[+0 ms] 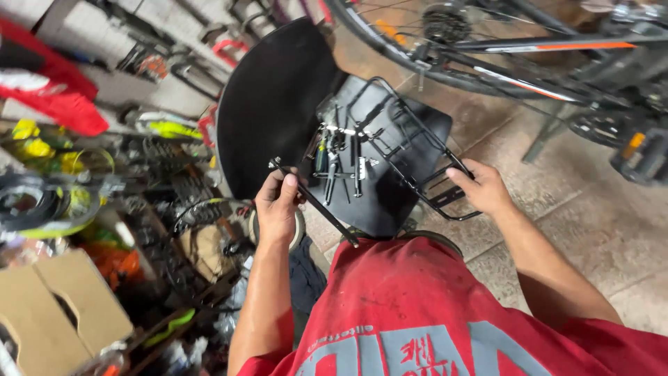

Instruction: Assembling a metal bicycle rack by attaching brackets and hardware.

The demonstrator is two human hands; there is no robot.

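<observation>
A black metal bicycle rear rack [400, 143] lies on a black chair seat [376, 188] in front of me. My left hand [278, 205] is closed around a thin black metal strut [316, 203] that slants from upper left to lower right. My right hand [480, 186] grips the near right end of the rack frame. Loose small tools and bolts, among them a yellow-handled screwdriver [321, 157], rest on the seat inside the rack. The chair's black backrest [271, 104] rises on the left.
A bicycle [529, 49] stands at the top right on a tiled floor [591, 230], with its pedal [640, 157] near the right edge. Shelves of parts, cables and red cloth crowd the left. A cardboard box [49, 306] sits at lower left.
</observation>
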